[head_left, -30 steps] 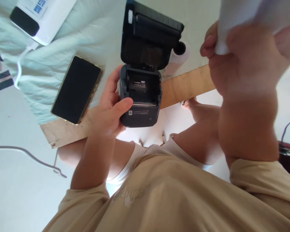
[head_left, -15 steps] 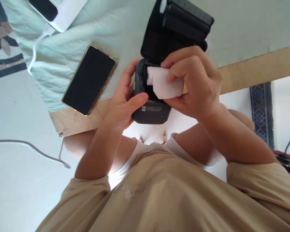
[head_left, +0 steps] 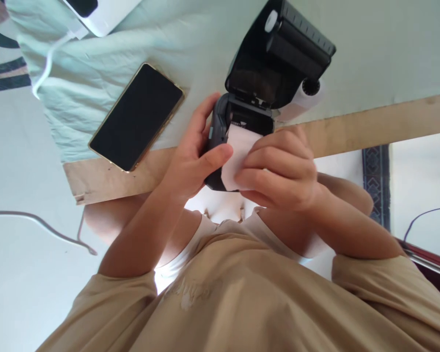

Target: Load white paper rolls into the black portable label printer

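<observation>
One paper strip [head_left: 242,142] lies under the right hand [head_left: 284,171].

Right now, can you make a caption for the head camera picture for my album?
The left hand holds an open black device while the right hand holds white paper over it.

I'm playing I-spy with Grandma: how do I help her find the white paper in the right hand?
Find the pale green cloth, then the wooden edge along it. By that edge, the left hand holds a dark machine, its lid flipped open. The paper is the white flap pinched by the right hand, not the white roll beside the lid.
</observation>
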Demonstrator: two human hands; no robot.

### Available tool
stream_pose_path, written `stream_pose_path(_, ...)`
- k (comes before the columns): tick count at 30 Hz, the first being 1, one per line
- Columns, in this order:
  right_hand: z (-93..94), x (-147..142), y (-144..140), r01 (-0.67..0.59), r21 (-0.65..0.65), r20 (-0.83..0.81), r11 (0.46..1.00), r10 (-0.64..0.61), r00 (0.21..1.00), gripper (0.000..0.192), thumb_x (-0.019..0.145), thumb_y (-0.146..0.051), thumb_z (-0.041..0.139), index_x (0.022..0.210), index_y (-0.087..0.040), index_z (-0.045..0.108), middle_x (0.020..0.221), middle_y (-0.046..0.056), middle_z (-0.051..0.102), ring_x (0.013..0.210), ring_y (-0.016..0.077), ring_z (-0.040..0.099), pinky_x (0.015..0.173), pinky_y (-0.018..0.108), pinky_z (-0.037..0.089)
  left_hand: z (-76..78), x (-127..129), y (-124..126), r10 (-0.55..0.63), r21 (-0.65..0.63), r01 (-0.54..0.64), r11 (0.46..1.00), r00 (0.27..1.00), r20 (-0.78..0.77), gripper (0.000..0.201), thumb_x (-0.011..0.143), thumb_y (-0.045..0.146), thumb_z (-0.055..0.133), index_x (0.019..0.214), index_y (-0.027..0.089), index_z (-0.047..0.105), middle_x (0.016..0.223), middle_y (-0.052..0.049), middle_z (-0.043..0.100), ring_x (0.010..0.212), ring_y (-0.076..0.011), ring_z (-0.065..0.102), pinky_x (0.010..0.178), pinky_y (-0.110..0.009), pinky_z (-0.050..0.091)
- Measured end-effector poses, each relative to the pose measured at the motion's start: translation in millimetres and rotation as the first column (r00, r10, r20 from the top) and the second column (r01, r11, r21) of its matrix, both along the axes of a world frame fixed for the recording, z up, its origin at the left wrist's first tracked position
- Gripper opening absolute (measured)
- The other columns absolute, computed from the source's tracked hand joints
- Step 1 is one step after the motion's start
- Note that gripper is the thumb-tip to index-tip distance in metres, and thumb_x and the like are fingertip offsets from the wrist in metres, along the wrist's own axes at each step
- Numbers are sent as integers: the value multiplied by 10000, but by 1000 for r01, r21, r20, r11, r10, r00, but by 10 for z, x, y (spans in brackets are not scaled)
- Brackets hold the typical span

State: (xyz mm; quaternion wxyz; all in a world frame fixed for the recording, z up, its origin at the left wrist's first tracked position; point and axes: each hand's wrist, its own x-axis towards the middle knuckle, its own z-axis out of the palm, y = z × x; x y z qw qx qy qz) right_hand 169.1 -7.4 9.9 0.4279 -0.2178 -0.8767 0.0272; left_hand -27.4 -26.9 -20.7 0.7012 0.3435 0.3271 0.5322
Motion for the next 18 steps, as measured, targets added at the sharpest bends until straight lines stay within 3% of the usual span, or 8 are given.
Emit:
stream_pose_path(5,-25,81,65,-28,-33,-37,999,27,999,204,1068,-454,597,1003,-265,640,890,-9,720,893,174,664,793,397,465,21,-2,0,45,-22,-48,999,993,-106,837,694,316,1034,1432,443,660,1349,61,793,1023,-181,778,831,-276,679)
stream_pose_path(9,19,183,147,28,-138,-19,990,-31,999,109,1000,-291,705,1082,-254,645,991,20,681,841,131,610,718,330,503,16,15,-6,71,-19,-75,997,985,-157,1002,628,299,1034,1528,361,598,1413,-46,767,1013,-248,783,784,-346,677)
stream_pose_path(13,7,192,147,22,-235,34,972,-15,999,143,1005,-295,722,1126,-250,659,1055,37,669,912,143,649,768,325,580,-39,14,-2,72,56,-65,996,990,-123,898,701,356,996,1514,366,614,1357,-51,771,1057,-286,799,808,-391,674)
stream_pose_path(16,22,232,142,5,-279,-67,960,-25,997,261,967,-371,800,1170,-261,678,1096,58,647,1003,176,680,900,372,638,-52,10,11,92,84,-81,993,986,-142,880,691,366,1003,1493,372,641,1380,-39,760,1094,-291,799,858,-410,676)
stream_pose_path(18,69,297,134,-1,-449,-143,894,-71,987,331,965,-452,812,1222,-285,688,1175,70,627,1105,208,686,985,400,648,-27,7,16,111,69,-99,993,975,-194,896,676,323,1017,1496,352,656,1443,-52,743,1103,-289,789,865,-406,673)
